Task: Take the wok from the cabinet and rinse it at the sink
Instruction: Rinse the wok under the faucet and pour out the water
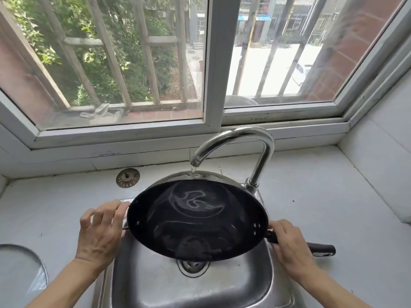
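Note:
A black wok (198, 221) is held over the steel sink (155, 283), tilted so its inside faces me. Water runs from the curved chrome faucet (251, 141) onto the wok's far outer rim. My right hand (289, 243) is shut on the wok's long black handle (322, 250), which sticks out to the right. My left hand (100, 232) holds the wok's left rim with thumb and fingertips; the small side handle is partly hidden under it. The sink drain (192, 266) shows just below the wok.
A round metal sink strainer (127, 177) lies on the pale countertop behind the sink, left of the faucet. A glass lid (20, 270) sits at the left edge. A barred window (209, 63) runs along the back wall. White tiled wall rises on the right.

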The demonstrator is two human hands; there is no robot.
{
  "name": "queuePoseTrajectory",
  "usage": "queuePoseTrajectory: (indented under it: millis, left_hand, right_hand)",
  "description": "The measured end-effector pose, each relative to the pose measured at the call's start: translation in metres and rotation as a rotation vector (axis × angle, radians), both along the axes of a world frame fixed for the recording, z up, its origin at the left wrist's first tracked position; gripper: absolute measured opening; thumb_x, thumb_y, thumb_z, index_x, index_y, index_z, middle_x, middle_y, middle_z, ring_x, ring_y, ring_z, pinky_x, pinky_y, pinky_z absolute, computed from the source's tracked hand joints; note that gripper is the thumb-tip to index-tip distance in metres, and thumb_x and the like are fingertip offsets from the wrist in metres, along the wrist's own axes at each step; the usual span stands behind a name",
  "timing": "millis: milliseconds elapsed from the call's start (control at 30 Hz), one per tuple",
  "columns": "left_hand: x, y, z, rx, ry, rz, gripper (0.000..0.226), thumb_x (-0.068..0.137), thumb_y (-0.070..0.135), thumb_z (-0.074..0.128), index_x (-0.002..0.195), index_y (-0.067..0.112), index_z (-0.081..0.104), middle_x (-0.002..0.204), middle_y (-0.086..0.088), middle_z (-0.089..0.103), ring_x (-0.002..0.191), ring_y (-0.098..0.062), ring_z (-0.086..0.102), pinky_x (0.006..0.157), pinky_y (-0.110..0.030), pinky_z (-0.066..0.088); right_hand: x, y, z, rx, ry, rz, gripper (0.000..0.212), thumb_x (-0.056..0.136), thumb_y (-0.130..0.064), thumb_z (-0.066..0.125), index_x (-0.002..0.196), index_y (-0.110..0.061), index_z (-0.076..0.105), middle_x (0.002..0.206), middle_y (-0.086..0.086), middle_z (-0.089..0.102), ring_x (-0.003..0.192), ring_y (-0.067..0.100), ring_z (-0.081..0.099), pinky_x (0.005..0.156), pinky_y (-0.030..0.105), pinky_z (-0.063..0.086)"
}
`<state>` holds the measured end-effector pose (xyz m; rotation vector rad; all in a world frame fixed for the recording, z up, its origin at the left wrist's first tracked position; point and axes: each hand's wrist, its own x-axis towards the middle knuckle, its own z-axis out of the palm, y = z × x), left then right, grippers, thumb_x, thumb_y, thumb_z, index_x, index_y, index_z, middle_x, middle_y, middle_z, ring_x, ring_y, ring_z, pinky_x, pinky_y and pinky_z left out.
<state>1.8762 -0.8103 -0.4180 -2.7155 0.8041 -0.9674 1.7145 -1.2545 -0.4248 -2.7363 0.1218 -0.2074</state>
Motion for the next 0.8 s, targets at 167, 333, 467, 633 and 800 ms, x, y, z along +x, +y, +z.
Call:
queuePoseTrajectory:
  millis: [167, 333, 467, 633, 800]
  left_hand:
    - [0.01, -0.011, 0.007, 0.016, -0.011, -0.03, 0.067, 0.061, 0.002, 0.065, 0.126, 0.008, 0.05, 0.117, -0.011, 0.054, 0.106, -0.029, 0.049, 0.083, -0.043, 0.028]
    - [0.021, -0.027, 0.019, -0.011, -0.04, -0.082, 0.066, 0.064, -0.001, 0.068, 0.126, 0.009, 0.051, 0.118, -0.01, 0.053, 0.104, -0.026, 0.05, 0.084, -0.041, 0.029]
    - [0.029, -0.041, 0.024, 0.002, -0.065, -0.105, 0.062, 0.067, -0.002, 0.069, 0.126, 0.01, 0.052, 0.118, -0.009, 0.056, 0.106, -0.025, 0.052, 0.085, -0.041, 0.028]
    - [0.035, -0.055, 0.026, -0.002, -0.098, -0.143, 0.057, 0.067, -0.002, 0.072, 0.121, 0.01, 0.058, 0.115, -0.008, 0.057, 0.106, -0.025, 0.052, 0.086, -0.04, 0.028]
    - [0.034, -0.054, 0.025, -0.007, -0.109, -0.155, 0.054, 0.071, -0.003, 0.066, 0.123, 0.009, 0.058, 0.117, -0.008, 0.055, 0.106, -0.026, 0.052, 0.087, -0.041, 0.029]
  right_hand:
    - [-0.009, 0.001, -0.003, 0.023, 0.001, -0.057, 0.038, 0.072, -0.011, 0.072, 0.104, -0.027, 0.057, 0.09, -0.01, 0.05, 0.076, 0.016, 0.05, 0.067, 0.038, 0.047]
    - [-0.019, -0.002, -0.002, 0.027, 0.033, -0.106, 0.05, 0.064, 0.005, 0.073, 0.098, -0.026, 0.056, 0.087, -0.007, 0.048, 0.07, 0.02, 0.047, 0.064, 0.037, 0.044]
    - [-0.024, -0.005, 0.004, 0.027, 0.043, -0.164, 0.05, 0.061, 0.007, 0.075, 0.094, -0.026, 0.056, 0.087, -0.01, 0.047, 0.069, 0.017, 0.047, 0.064, 0.034, 0.044]
    - [-0.034, -0.009, 0.005, 0.035, 0.056, -0.214, 0.053, 0.063, 0.008, 0.074, 0.095, -0.028, 0.053, 0.09, -0.011, 0.047, 0.069, 0.016, 0.046, 0.065, 0.033, 0.044]
    - [-0.035, -0.009, 0.008, 0.038, 0.043, -0.206, 0.053, 0.063, 0.008, 0.074, 0.095, -0.028, 0.053, 0.089, -0.012, 0.047, 0.071, 0.014, 0.046, 0.067, 0.031, 0.042]
